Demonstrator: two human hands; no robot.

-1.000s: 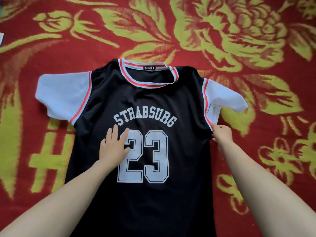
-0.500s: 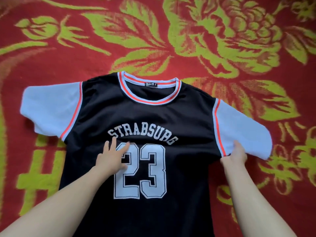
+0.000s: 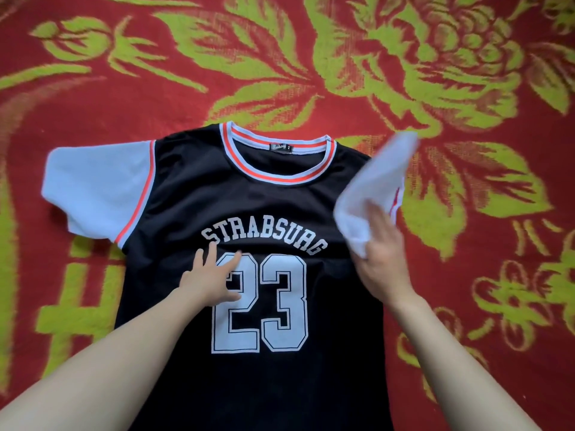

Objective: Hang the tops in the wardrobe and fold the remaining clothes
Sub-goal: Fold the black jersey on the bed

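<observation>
A black jersey top (image 3: 273,194) printed STRABSURG 23 lies face up on the blanket, collar away from me. Its white left-side sleeve (image 3: 96,188) is spread flat. My left hand (image 3: 211,278) presses flat on the chest, fingers straight, over the digit 2. My right hand (image 3: 384,259) holds the edge of the other white sleeve (image 3: 376,185), which is lifted off the blanket and swung inward over the shoulder; it is blurred by motion.
The top rests on a red blanket (image 3: 155,98) with large yellow-green flower patterns that fills the whole view. The jersey's lower part runs out of the frame at the bottom between my forearms.
The right sleeve lay spread flat to the right half a second ago; my right hand has since lifted it and swung it inward over the shirt. My left hand stays pressed on the chest.
</observation>
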